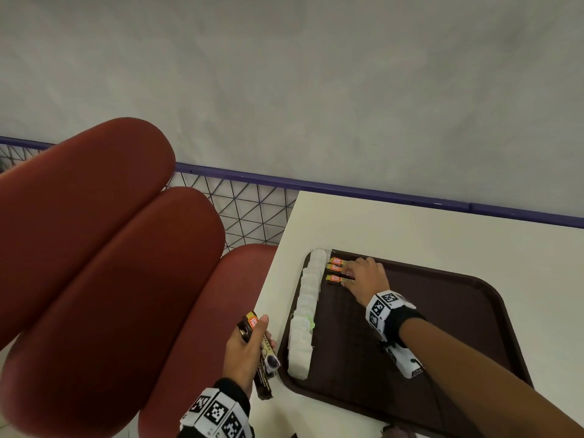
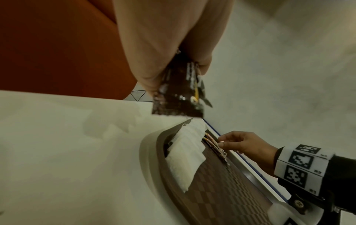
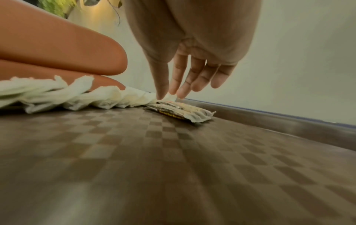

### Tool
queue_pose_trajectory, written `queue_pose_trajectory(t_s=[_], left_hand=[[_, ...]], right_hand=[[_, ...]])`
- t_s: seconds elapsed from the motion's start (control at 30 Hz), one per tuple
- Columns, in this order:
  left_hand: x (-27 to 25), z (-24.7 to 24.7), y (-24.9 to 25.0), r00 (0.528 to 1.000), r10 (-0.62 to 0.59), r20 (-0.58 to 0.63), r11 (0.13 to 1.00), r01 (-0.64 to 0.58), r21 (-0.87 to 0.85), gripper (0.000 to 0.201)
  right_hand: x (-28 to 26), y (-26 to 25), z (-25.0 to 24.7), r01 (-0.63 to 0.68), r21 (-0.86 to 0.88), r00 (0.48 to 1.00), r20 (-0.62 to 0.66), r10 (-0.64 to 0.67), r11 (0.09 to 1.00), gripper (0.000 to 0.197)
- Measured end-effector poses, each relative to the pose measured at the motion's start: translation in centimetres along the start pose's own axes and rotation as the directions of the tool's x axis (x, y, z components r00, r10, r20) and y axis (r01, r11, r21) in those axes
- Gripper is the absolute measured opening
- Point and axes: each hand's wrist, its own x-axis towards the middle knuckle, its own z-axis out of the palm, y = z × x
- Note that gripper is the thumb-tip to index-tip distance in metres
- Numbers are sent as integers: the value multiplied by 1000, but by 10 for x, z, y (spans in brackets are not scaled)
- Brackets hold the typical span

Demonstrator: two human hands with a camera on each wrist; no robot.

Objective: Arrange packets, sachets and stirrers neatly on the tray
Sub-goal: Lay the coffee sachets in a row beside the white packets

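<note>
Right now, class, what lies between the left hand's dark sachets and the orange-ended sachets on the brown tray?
A row of white tea bags along the tray's left edge, plus bare white table; the head view shows it.

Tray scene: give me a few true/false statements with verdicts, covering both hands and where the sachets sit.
1. The left hand grips a bundle of dark coffee sachets beside the tray. True.
2. The right hand rests flat on the bare table. False: it reaches over the tray, fingertips at the orange-ended sachets.
3. White tea bags line the tray's left edge. True.
4. The orange-ended sachets lie in the tray's near right corner. False: they lie at its far left corner, beside the tea bags.
5. The tray is empty. False: tea bags and sachets lie on it.
</note>
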Motion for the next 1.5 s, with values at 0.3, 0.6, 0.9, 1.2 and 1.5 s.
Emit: queue_pose_trajectory(t_s=[0.3, 0.6, 0.9, 1.2, 1.5], left_hand=[[-9, 12, 8, 996, 83, 42, 992, -87, 94, 15], [-14, 22, 4, 996, 33, 88, 990, -45, 131, 29], [-13, 25, -5, 992, -24, 127, 982, 0, 188, 46], [-11, 26, -5, 988, -103, 117, 990, 90, 113, 33], [-9, 7, -2, 990, -104, 97, 989, 92, 119, 33]], right_hand=[[-66, -55, -29, 298, 444, 926, 79, -368, 845, 15], [-114, -89, -15, 179, 627, 887, 230, -400, 758, 24], [-117, -74, -12, -17, 669, 913, 313, -261, 743, 15], [-87, -32, -19, -1, 540, 969, 209, -133, 841, 12], [-42, 16, -4, -58, 84, 997, 50, 54, 995, 25]])
